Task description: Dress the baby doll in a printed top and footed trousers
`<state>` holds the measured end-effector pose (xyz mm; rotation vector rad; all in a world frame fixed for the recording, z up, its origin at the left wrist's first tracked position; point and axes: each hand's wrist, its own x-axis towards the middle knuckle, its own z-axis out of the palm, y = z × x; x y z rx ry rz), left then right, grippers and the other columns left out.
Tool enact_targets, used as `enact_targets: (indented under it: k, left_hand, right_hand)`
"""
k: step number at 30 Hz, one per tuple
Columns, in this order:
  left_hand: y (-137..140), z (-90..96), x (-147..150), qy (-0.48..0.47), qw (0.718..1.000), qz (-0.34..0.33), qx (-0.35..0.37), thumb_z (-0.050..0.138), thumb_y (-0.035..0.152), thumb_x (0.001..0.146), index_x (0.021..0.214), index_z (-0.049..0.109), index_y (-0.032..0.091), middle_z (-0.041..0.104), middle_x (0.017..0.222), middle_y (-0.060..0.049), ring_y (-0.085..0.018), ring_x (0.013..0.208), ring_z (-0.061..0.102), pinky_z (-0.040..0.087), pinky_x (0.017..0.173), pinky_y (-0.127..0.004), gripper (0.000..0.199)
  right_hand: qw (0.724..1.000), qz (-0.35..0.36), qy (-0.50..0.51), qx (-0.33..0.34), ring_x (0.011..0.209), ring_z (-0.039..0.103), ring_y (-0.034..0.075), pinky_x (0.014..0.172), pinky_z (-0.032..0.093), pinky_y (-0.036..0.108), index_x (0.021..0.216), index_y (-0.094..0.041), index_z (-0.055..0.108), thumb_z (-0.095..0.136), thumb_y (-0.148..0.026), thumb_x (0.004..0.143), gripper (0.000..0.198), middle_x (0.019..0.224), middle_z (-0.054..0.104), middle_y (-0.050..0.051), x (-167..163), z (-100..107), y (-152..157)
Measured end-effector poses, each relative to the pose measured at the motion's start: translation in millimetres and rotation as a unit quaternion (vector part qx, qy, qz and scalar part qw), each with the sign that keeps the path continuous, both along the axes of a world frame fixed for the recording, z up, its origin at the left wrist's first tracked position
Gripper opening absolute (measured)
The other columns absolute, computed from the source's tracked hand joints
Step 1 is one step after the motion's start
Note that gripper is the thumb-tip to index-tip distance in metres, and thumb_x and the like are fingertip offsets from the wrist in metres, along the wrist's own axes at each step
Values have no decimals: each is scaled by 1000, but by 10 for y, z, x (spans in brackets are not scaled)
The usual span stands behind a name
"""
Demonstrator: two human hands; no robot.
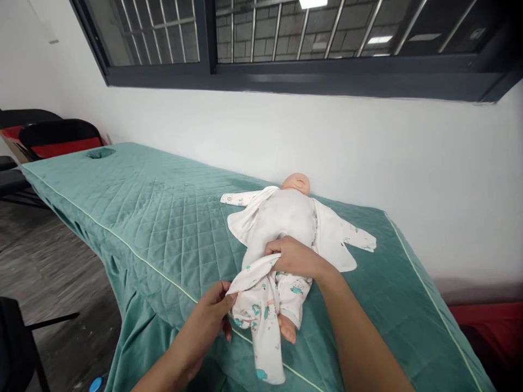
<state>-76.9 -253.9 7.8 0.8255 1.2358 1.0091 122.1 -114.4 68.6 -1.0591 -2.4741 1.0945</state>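
Note:
A baby doll [281, 218] lies on its back on the green quilted bed, its head by the wall. Its white printed shirt [333, 234] is spread open to both sides, sleeves stretched out. White printed baby trousers [267, 305] cover its lower legs, and one bare foot [287, 329] sticks out of a leg opening. The other trouser leg hangs flat toward me; the foot on that side is hidden. My left hand [214, 310] pinches the waistband at its left end. My right hand [292, 256] is closed on the waistband near the middle, over the doll's lower body.
The bed [175, 218] runs along a white wall beneath a barred window [286, 32]. It has a face hole [100, 153] at its far left end. Black and red chairs [61, 136] stand beyond that end. A blue round lid [96, 384] shows on the floor, lower left.

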Motion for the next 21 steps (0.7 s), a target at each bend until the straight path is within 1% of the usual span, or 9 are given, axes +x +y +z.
enact_targets:
  k: [2, 5, 8, 10, 13, 17, 19, 21]
  left_hand:
    - [28, -11, 42, -31, 999, 17, 6, 70, 61, 68, 81, 57, 16, 55, 65, 1, -10, 52, 47, 39, 43, -21, 48]
    - [56, 11, 109, -40, 998, 51, 21, 68, 63, 70, 81, 56, 16, 54, 61, 2, -10, 51, 46, 38, 45, -21, 50]
    - [102, 55, 138, -27, 996, 81, 38, 65, 58, 77, 87, 56, 17, 56, 66, 2, -10, 55, 48, 40, 51, -21, 43]
    - [167, 64, 119, -12, 994, 92, 65, 64, 54, 80, 91, 57, 17, 58, 71, 2, -10, 60, 48, 41, 55, -21, 39]
    - [313, 39, 51, 10, 990, 84, 111, 63, 52, 83, 96, 57, 18, 58, 76, 2, -10, 65, 48, 40, 57, -20, 37]
    - [490, 10, -29, 5, 989, 58, 139, 63, 53, 83, 97, 56, 19, 56, 75, 3, -9, 64, 46, 37, 56, -19, 37]
    - [530, 0, -45, 2, 988, 53, 143, 64, 53, 82, 96, 56, 19, 56, 75, 3, -9, 64, 46, 38, 56, -19, 37]
    - [526, -10, -45, 0, 989, 50, 137, 64, 53, 82, 95, 56, 19, 57, 75, 3, -9, 63, 46, 37, 55, -19, 37]
  right_hand:
    - [1000, -11, 15, -11, 69, 56, 13, 63, 38, 22, 70, -19, 64, 62, -19, 71, 3, 70, 64, -5, 9, 6, 3]
    - [999, -26, 28, -27, 71, 55, 14, 64, 39, 22, 71, -19, 64, 65, -22, 72, 4, 71, 63, -4, 15, 12, 5]
    - [998, -35, 31, -37, 71, 54, 14, 63, 38, 23, 72, -18, 63, 69, -28, 73, 11, 71, 62, -4, 14, 20, 3]
    - [998, -36, 30, -41, 71, 53, 14, 63, 37, 23, 72, -18, 63, 72, -34, 73, 18, 72, 60, -4, 12, 30, -1]
    - [998, -35, 25, -41, 69, 50, 13, 60, 35, 23, 71, -18, 61, 73, -45, 73, 30, 71, 57, -4, 13, 49, -8]
    - [999, -32, 17, -37, 65, 44, 11, 56, 30, 23, 66, -18, 54, 72, -52, 74, 39, 66, 47, -5, 30, 74, -9]
    - [999, -31, 10, -40, 65, 45, 12, 56, 30, 24, 67, -18, 55, 72, -53, 73, 39, 67, 48, -5, 41, 88, -9]
    - [999, -28, -1, -41, 68, 49, 14, 57, 32, 24, 70, -18, 59, 73, -53, 72, 38, 70, 53, -4, 49, 100, -9]
